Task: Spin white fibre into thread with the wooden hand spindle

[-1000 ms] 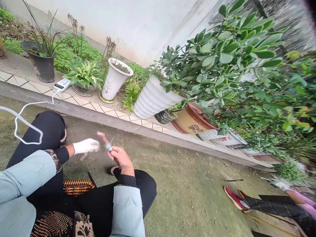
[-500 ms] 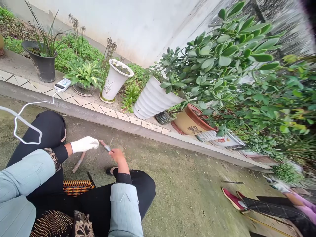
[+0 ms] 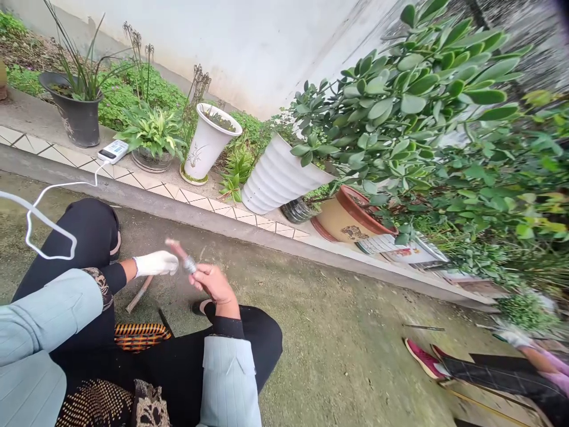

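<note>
My left hand, in a white glove, is closed, its fingers curled to the right. A brown wooden stick slants down and left from under it; the upper end is hidden by the glove. My bare right hand is closed round a short reddish-brown rod with a silvery band near the fingers. The rod's free end points up and left, just above the gloved fingertips, and is blurred. Whether the rod touches the glove I cannot tell.
Between my knees is an orange-and-black woven seat. A tiled ledge carries several potted plants and a white device with a white cable. At right, another person's gloved hand and red shoe show, near a dark stick.
My right hand dipped toward the glove with the rod, then rose again with its end tipped up and left. The left hand's stick swung a little, while the hand stayed nearly in place.
</note>
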Motion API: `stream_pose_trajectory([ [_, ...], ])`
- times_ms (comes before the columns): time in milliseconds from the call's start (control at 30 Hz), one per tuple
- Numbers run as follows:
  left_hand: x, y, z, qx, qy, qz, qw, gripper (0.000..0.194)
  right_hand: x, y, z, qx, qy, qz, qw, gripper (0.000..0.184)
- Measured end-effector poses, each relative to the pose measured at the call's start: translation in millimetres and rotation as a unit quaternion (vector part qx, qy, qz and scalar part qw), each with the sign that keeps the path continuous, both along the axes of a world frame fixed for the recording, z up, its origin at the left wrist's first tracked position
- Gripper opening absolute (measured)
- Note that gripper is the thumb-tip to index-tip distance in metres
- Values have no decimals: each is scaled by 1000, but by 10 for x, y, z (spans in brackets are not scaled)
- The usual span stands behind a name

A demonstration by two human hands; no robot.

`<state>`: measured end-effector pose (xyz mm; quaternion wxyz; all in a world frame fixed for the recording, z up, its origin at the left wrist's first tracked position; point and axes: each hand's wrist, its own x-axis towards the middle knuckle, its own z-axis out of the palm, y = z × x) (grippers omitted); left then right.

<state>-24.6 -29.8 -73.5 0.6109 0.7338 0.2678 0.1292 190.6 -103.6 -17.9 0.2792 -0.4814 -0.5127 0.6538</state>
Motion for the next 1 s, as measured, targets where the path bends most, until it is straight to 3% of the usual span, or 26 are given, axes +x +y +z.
stream_pose_trajectory([
  [67, 30, -52, -18, -26, 11, -21, 999, 23, 69, 54, -95, 32, -33, -166, 985, 31],
  [100, 40, -75, -12, -36, 17, -30, 999, 21, 100, 86, -153, 31, -76, -217, 973, 29],
  [200, 46, -127, 43, -9, 28, -57, 998, 16, 141, 170, -308, 3, -248, -254, 935, 23],
  [300, 26, -159, 109, 65, 34, -98, 992, 13, 74, 204, -384, 2, -425, -178, 888, 18],
  [400, 1, -166, 156, 141, 45, -111, 983, 14, -77, 182, -409, -11, -546, -29, 837, 18],
  [433, -6, -161, 166, 160, 51, -108, 980, 14, -132, 165, -416, -24, -551, 13, 834, 15],
  [567, -20, -88, 163, 177, 60, -90, 978, 15, -284, 73, -426, -88, -476, 148, 862, 5],
  [667, -25, 13, 116, 120, 30, -64, 990, 18, -252, 19, -338, -135, -294, 272, 906, 10],
  [733, -31, 76, 86, 49, 14, -53, 997, 22, -156, -2, -226, -121, -158, 288, 937, 16],
  [800, -36, 105, 69, -23, 0, -46, 999, 27, -36, -10, -119, -68, -69, 204, 974, 21],
  [867, -33, 86, 55, -81, -14, -43, 996, 30, 64, 0, -69, -4, -15, 44, 999, 24],
  [933, -18, 24, 27, -120, -19, -47, 991, 31, 114, 32, -101, 31, -14, -121, 992, 25],
  [1000, 2, -53, -16, -135, -6, -76, 988, 29, 118, 79, -195, 24, -90, -220, 971, 26],
])
